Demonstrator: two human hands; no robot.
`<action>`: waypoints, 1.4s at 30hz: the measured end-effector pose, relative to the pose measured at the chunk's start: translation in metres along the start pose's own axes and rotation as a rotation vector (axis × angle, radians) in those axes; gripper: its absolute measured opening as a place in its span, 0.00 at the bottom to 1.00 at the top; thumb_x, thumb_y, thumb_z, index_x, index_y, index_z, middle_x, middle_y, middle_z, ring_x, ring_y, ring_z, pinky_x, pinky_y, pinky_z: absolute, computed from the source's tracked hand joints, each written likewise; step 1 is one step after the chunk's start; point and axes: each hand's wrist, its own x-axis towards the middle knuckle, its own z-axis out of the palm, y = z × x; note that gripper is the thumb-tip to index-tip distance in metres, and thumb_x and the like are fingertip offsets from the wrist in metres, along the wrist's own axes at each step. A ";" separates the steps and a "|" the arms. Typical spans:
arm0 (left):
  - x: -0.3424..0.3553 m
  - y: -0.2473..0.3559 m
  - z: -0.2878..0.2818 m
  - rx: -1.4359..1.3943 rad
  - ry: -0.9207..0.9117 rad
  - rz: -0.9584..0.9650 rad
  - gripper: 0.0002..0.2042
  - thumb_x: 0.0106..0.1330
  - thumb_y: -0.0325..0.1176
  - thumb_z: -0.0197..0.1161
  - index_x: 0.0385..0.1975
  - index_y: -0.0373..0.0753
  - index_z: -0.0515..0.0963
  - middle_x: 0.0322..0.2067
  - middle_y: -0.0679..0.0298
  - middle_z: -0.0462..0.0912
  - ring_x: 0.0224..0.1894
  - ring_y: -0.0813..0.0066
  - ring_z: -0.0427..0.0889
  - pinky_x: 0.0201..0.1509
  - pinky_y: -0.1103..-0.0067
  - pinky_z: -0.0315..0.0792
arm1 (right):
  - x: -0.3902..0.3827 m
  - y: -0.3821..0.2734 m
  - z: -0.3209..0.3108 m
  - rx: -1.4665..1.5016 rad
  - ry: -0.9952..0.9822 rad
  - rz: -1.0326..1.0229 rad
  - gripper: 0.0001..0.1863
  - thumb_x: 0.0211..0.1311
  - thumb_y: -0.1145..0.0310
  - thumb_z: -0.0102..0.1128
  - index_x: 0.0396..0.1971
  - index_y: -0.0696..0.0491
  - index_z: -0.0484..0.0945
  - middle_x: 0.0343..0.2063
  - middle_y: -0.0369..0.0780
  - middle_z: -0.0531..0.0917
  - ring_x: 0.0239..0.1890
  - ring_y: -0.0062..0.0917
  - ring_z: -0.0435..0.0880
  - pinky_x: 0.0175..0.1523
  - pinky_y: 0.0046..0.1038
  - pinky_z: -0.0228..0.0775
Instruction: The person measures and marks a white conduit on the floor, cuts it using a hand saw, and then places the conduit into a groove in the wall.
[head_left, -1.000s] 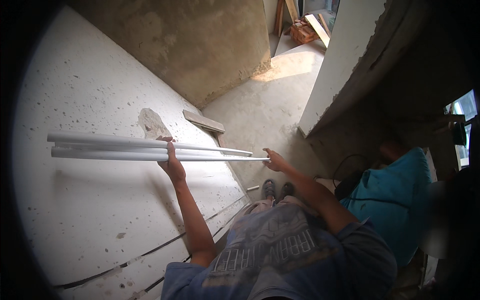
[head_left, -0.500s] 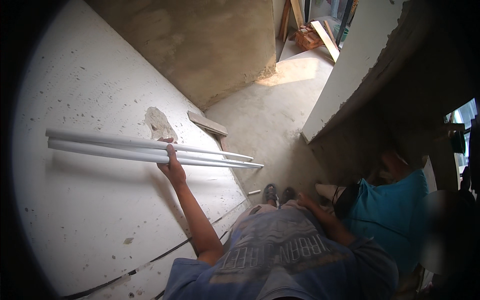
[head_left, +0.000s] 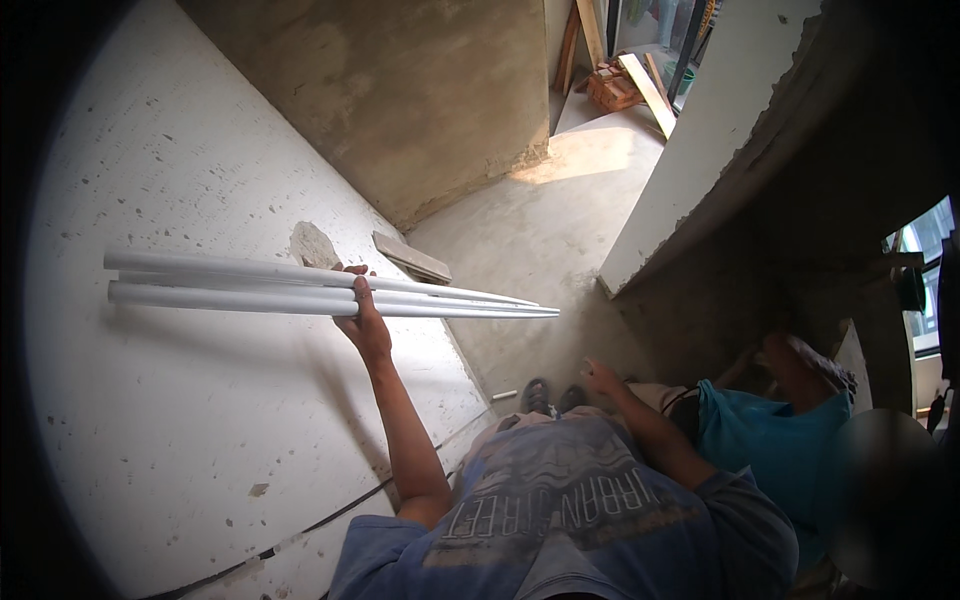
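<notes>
My left hand (head_left: 366, 318) is closed round a bundle of several long white plastic pipes (head_left: 230, 296). The pipes lie almost level across the view, their thick-looking ends at the left and their far tips tapering over the floor to the right. Thumb and fingers wrap the bundle near its middle; some of the fingers are behind it. Held low in front of my body, my right hand (head_left: 600, 378) is empty, with a finger stretched out. It is apart from the pipes.
A white, chipped wall (head_left: 220, 400) runs along my left. Against its base leans a board (head_left: 412, 258). A short white pipe piece (head_left: 504, 395) lies near my feet. Close at my right is a co-worker in a turquoise shirt (head_left: 770, 430). Bricks (head_left: 612, 88) and planks stand beyond.
My left hand has carried the pipes a little to the right. My right hand has risen forward from beside my body. The co-worker's arm has shifted.
</notes>
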 end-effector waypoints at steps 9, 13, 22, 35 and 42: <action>0.007 -0.022 -0.026 0.163 0.035 0.017 0.17 0.68 0.32 0.53 0.53 0.31 0.67 0.42 0.60 0.75 0.47 0.70 0.72 0.56 0.74 0.65 | -0.018 0.029 0.006 0.099 0.057 0.084 0.29 0.58 0.57 0.56 0.58 0.53 0.67 0.44 0.50 0.80 0.46 0.39 0.79 0.52 0.36 0.69; 0.006 -0.026 -0.024 0.180 0.001 -0.013 0.19 0.68 0.32 0.52 0.56 0.30 0.64 0.43 0.59 0.76 0.49 0.70 0.72 0.56 0.73 0.65 | -0.034 0.065 0.007 0.136 -0.024 0.234 0.30 0.57 0.57 0.56 0.60 0.51 0.65 0.51 0.52 0.75 0.53 0.41 0.75 0.58 0.37 0.65; 0.003 -0.039 -0.031 0.176 0.117 0.004 0.21 0.69 0.34 0.55 0.56 0.29 0.62 0.42 0.58 0.75 0.47 0.70 0.73 0.58 0.74 0.64 | -0.035 0.090 0.000 0.206 -0.063 0.375 0.27 0.58 0.56 0.53 0.56 0.53 0.67 0.55 0.51 0.72 0.58 0.43 0.71 0.61 0.39 0.62; -0.005 -0.059 -0.072 0.196 0.299 -0.241 0.30 0.71 0.40 0.51 0.65 0.30 0.51 0.59 0.49 0.64 0.59 0.59 0.67 0.64 0.68 0.61 | 0.013 0.071 0.020 0.113 -0.069 0.207 0.29 0.60 0.56 0.53 0.59 0.54 0.66 0.55 0.48 0.73 0.57 0.45 0.71 0.61 0.40 0.64; -0.054 -0.097 -0.043 0.353 0.504 0.143 0.25 0.67 0.41 0.55 0.59 0.34 0.61 0.56 0.52 0.68 0.54 0.60 0.72 0.60 0.66 0.65 | 0.052 0.104 0.043 0.066 0.022 0.045 0.27 0.61 0.57 0.51 0.58 0.52 0.66 0.53 0.48 0.75 0.55 0.45 0.74 0.58 0.42 0.66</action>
